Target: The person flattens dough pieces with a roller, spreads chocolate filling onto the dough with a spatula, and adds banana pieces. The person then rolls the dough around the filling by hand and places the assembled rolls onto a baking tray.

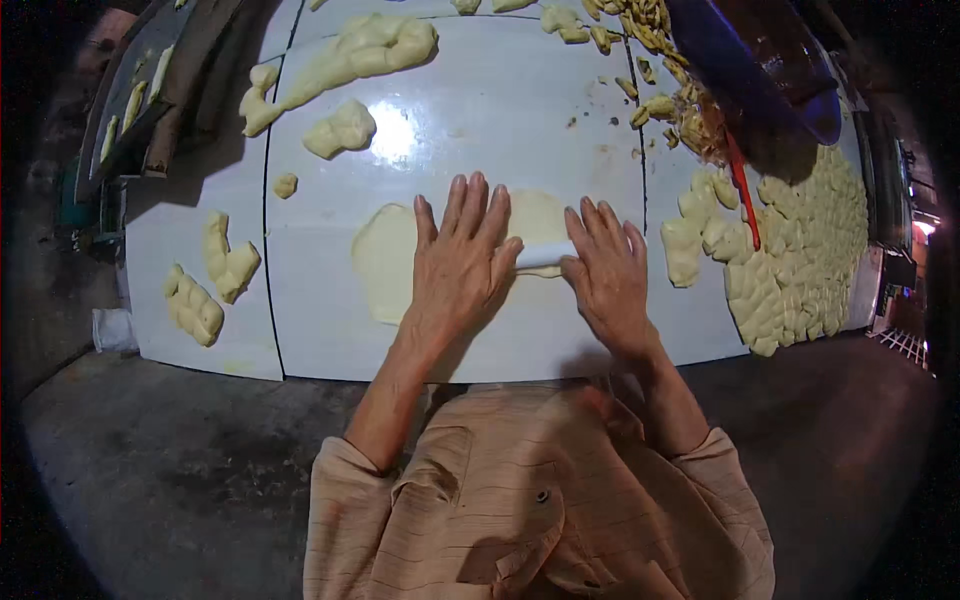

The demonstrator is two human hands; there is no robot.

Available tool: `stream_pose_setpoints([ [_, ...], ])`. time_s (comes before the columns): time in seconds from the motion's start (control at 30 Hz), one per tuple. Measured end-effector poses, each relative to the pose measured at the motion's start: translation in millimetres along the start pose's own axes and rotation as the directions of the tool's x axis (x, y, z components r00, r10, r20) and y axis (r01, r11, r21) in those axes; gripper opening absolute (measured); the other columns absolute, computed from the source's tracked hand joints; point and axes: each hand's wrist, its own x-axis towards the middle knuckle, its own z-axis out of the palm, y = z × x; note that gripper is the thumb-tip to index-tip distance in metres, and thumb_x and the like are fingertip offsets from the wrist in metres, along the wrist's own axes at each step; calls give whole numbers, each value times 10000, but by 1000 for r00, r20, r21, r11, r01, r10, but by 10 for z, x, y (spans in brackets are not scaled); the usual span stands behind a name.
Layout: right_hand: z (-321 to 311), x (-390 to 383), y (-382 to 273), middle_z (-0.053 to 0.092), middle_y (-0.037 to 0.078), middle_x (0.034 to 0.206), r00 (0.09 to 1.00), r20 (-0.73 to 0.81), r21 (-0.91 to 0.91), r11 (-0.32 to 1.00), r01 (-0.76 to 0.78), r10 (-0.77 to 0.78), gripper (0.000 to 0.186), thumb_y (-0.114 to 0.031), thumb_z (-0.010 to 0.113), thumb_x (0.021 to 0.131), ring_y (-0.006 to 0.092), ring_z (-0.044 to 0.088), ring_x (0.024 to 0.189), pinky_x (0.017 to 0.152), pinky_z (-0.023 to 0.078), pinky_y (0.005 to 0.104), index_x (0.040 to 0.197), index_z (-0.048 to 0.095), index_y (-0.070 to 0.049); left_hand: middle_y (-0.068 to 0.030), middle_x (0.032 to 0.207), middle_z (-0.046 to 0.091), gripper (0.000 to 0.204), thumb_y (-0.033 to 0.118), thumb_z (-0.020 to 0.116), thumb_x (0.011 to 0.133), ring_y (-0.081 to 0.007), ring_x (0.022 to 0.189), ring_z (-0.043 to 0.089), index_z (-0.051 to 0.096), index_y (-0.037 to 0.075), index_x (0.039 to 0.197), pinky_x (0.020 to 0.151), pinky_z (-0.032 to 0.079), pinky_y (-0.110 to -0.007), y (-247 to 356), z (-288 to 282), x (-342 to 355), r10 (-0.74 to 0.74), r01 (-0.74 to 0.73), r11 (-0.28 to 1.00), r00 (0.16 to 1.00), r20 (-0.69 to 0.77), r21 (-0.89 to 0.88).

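On the white table a thin, pale yellow sheet of dough [380,265] lies spread out in front of me. A short white rolling pin [545,256] rests across its right part. My left hand [460,265] lies palm down over the dough, its fingers stretched forward and its thumb at the pin's left visible end. My right hand [610,275] is palm down over the pin's right end, fingers extended and apart. Both palms hide the pin's ends. Behind the sheet sits a lump of dough [340,130], with a small dough piece [285,185] to its left.
A long dough mass [365,50] lies at the far left, and two dough strips [230,258] near the left edge. Many flat dough pieces [800,260] cover the right side, beside a red stick-like tool [742,190]. A blue basin [740,60] stands behind, near yellow-brown pieces [655,25].
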Motion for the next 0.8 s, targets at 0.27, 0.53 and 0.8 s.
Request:
stream_pose_setpoints([
  [0.27, -3, -688, -131, 557, 69, 1335, 1000, 30, 1, 1000, 3, -3, 542, -223, 792, 849, 284, 492, 1298, 1143, 276, 587, 1370, 647, -207, -168, 1621, 398, 648, 457, 568, 1013, -397, 1533, 283, 467, 81, 1530, 1171, 118, -741, 366, -43, -795, -51, 61, 996, 988, 148, -63],
  [0.53, -118, -217, 85, 585, 116, 1356, 997, 11, 135, 988, 69, -71, 605, -303, 775, 834, 302, 560, 1200, 1008, 390, 498, 1406, 617, -188, -187, 1644, 352, 650, 502, 524, 1031, -408, 1553, 237, 447, 123, 1554, 1166, 19, -771, 346, -40, -555, -153, 151, 988, 980, 125, 23],
  [0.8, 169, 978, 347, 487, 199, 1518, 983, -183, -187, 980, -66, 31, 539, -420, 686, 934, 362, 457, 1377, 1105, 341, 562, 1406, 613, -171, -194, 1612, 404, 566, 441, 436, 1063, -399, 1533, 290, 473, 137, 1539, 1175, 45, -756, -71, 120, 714, -241, 253, 966, 956, -168, 49],
])
